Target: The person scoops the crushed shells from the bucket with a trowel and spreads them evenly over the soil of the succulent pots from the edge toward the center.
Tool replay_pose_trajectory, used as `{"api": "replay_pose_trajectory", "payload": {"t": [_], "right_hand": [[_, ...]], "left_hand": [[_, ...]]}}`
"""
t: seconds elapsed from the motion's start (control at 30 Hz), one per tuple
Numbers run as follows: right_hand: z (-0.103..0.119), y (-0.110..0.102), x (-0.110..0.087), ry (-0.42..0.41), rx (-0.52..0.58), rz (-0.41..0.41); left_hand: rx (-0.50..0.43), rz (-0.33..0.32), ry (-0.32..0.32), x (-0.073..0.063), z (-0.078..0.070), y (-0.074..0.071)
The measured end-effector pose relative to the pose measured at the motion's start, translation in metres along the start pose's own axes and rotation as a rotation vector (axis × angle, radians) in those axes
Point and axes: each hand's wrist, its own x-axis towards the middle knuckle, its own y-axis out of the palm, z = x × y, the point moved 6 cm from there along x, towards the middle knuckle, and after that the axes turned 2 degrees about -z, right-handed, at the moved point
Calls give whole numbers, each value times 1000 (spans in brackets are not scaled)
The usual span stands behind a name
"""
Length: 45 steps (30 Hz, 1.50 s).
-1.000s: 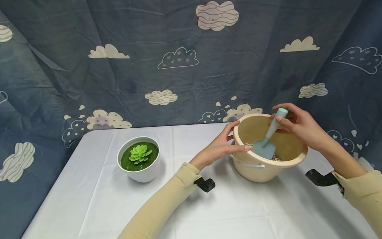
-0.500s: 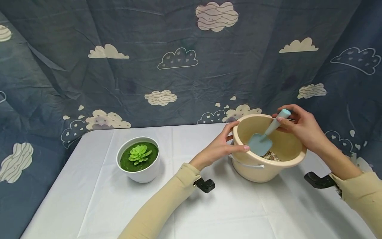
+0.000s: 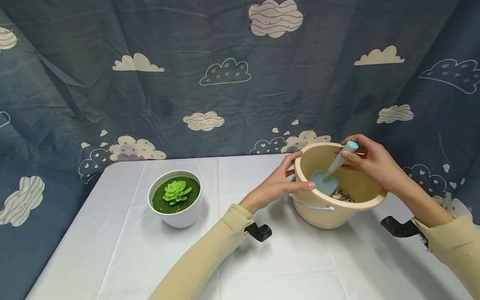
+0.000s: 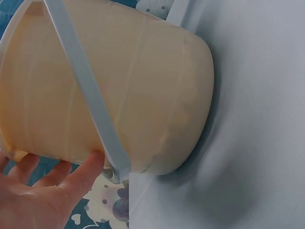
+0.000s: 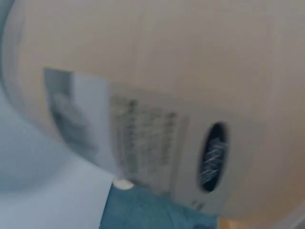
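Note:
In the head view, my right hand [image 3: 371,160] pinches the pale handle of a blue-grey hand trowel [image 3: 324,182]. The trowel leans inside a cream bucket [image 3: 318,214], its blade against the near left inner wall. Loose speckled brown-and-white material [image 3: 342,195] lies on the bucket's bottom, next to the blade. My left hand [image 3: 273,183] rests against the bucket's left side, fingers spread and mostly straight, thumb on the rim. In the left wrist view, those fingers [image 4: 88,174] touch the bucket's wall near its grey handle [image 4: 86,81]. The right wrist view shows only the labelled bucket wall [image 5: 157,38], blurred.
A white pot [image 3: 183,216] with a green succulent [image 3: 176,192] stands left of the bucket, on a white-covered table [image 3: 277,266]. Behind the table hangs a dark blue cloth [image 3: 168,96] with printed clouds.
The trowel blade has shifted left and tilted inside the bucket, uncovering more of the speckled material. Most recently, my right hand has lowered the trowel slightly. My left hand stays on the bucket.

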Motion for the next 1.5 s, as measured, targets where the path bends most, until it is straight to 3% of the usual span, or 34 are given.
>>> {"api": "replay_pose_trajectory", "payload": {"t": [0.33,0.83,1.17,1.5], "right_hand": [[0,5,0,31,23,60],[-6,4,-1,8,6,131],[-9,6,-1,73,67,168],[-9,1,-1,129,122,148]], "left_hand": [[-23,2,0,0,0,1],[-15,4,2,0,0,0],[-16,2,-8,0,1,1],[-11,-2,-8,1,2,0]]}}
